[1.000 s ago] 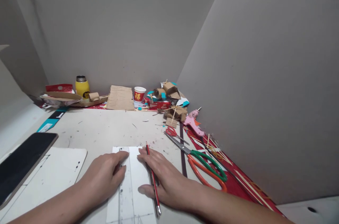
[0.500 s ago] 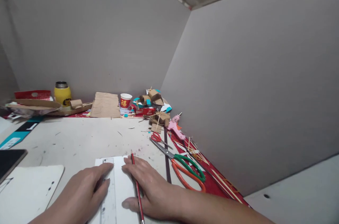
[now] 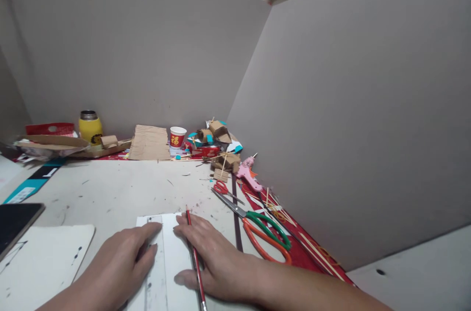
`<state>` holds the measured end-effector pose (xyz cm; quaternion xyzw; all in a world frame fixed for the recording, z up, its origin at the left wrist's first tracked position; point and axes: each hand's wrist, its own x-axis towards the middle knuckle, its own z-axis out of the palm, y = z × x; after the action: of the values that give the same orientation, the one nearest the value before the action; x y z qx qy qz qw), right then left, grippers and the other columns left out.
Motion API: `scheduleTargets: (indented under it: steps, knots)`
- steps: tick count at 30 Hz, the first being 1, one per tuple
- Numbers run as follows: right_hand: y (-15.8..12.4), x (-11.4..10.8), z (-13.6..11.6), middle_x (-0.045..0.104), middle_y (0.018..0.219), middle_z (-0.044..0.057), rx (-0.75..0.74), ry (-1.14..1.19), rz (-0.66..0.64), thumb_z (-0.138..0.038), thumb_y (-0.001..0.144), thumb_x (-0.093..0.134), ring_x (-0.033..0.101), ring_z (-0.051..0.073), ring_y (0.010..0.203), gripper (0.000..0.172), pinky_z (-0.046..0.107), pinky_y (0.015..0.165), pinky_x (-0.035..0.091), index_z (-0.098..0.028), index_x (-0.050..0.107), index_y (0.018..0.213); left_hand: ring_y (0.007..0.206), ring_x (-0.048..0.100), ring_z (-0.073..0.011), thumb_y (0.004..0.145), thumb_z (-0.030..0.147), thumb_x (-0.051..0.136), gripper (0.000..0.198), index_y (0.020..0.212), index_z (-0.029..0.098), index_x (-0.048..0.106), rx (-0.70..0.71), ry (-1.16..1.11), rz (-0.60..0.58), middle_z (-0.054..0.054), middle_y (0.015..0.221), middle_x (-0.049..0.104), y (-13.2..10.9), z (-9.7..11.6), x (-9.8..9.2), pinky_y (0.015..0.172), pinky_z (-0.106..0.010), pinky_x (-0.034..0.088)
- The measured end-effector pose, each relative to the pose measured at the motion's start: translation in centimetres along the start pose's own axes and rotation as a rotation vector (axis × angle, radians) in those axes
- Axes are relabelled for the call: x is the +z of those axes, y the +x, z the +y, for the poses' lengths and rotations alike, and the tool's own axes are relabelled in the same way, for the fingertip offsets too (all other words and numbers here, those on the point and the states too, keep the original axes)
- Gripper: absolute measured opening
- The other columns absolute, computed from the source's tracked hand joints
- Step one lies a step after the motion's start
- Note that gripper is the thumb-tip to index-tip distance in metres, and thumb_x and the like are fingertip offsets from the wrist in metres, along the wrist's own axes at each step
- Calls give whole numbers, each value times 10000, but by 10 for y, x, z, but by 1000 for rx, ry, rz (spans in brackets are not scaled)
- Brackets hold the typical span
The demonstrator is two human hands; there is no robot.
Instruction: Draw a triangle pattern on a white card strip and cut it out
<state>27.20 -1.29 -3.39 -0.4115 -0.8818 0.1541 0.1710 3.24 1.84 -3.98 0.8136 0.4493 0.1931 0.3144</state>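
Observation:
A white sheet [image 3: 174, 257] lies at the front of the table, with a clear ruler [image 3: 154, 272] along its left part. My left hand [image 3: 127, 257] rests on the ruler and the sheet's left side, thumb and forefinger stretched apart. On the right side of the sheet lies my right hand [image 3: 217, 257], its thumb spread from the fingers. A red pencil [image 3: 197, 269] is lodged across this hand, tip pointing away from me. Large scissors [image 3: 253, 222] with green and orange handles lie just right of it, and small red-handled scissors [image 3: 222, 187] lie farther back.
At left are a dark phone [image 3: 20, 222] and a marked white board [image 3: 47, 262]. Along the back stand a yellow bottle [image 3: 90, 127], corrugated cardboard [image 3: 149, 143], a red paper cup [image 3: 177, 138] and cardboard scraps [image 3: 219, 134]. A pink glue gun [image 3: 248, 173] lies near the right wall.
The whole scene has shifted slightly to the right in view. Both hands, the ruler, the sheet and the pencil keep their places relative to each other.

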Motion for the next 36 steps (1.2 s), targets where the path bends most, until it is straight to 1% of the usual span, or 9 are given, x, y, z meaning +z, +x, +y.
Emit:
scheduleTargets:
  steps: [7, 10, 12, 14, 16, 19, 23, 31, 36]
  knots:
    - [-6, 5, 5, 456, 1494, 279, 1, 28, 7, -399, 842, 744, 382, 390, 1420, 685, 585, 1121, 376, -85, 489, 1394, 623, 623, -205, 871, 255, 466, 304, 1150, 180, 558, -40, 223, -47, -9, 686, 665, 0, 16, -9, 580, -306, 415]
    - [-7, 7, 6, 455, 1505, 259, -7, 26, 17, -410, 855, 728, 380, 381, 1426, 677, 590, 1112, 392, -123, 479, 1415, 620, 625, -224, 892, 242, 447, 242, 1089, 169, 569, -54, 269, -51, -39, 704, 667, -7, 22, -9, 564, -328, 427]
    - [-7, 7, 6, 476, 1486, 262, -21, 25, 31, -405, 847, 738, 401, 378, 1414, 678, 581, 1108, 403, -120, 484, 1406, 658, 643, -269, 912, 212, 409, 207, 959, 166, 606, 3, 362, -46, -102, 773, 682, -16, 30, -4, 579, -382, 463]
    - [-7, 7, 6, 491, 1467, 274, -37, 23, 51, -395, 840, 747, 417, 378, 1403, 674, 574, 1108, 408, -105, 492, 1392, 692, 667, -305, 893, 109, 364, 288, 872, 165, 646, 191, 621, -25, -131, 791, 688, -26, 37, 4, 569, -420, 511]
    - [-6, 6, 6, 497, 1456, 287, -47, 18, 66, -388, 842, 746, 422, 382, 1399, 664, 574, 1106, 412, -88, 496, 1379, 739, 704, -329, 864, 67, 398, 320, 959, 118, 700, 306, 789, 15, -168, 840, 728, -35, 42, 14, 577, -437, 564]
    - [-6, 6, 6, 501, 1446, 299, -52, 8, 58, -393, 852, 735, 423, 394, 1393, 659, 590, 1090, 425, -64, 492, 1368, 1019, 695, -463, 923, 340, 515, 478, 1219, -3, 667, 403, 922, 56, -341, 1158, 684, -41, 44, 26, 757, -555, 596]
    - [-5, 5, 6, 497, 1448, 303, -54, -2, 46, -378, 854, 735, 418, 400, 1394, 653, 599, 1082, 431, -57, 483, 1363, 1066, 637, -557, 820, 585, 642, 767, 1213, -72, 670, 416, 974, -79, -430, 1178, 603, -40, 44, 31, 788, -613, 586]
    - [-6, 6, 8, 508, 1432, 308, -74, -4, 68, -399, 848, 741, 439, 412, 1376, 662, 591, 1081, 437, -47, 492, 1351, 1108, 645, -488, 896, 648, 491, 745, 1191, 0, 710, 457, 936, 135, -374, 1209, 621, -43, 37, 35, 846, -562, 591]
    - [-5, 6, 8, 520, 1416, 308, -90, 1, 84, -387, 839, 753, 451, 405, 1364, 662, 578, 1082, 440, -45, 494, 1344, 1086, 652, -483, 819, 652, 593, 746, 1155, 0, 726, 450, 962, 127, -377, 1191, 621, -39, 41, 33, 820, -543, 604]
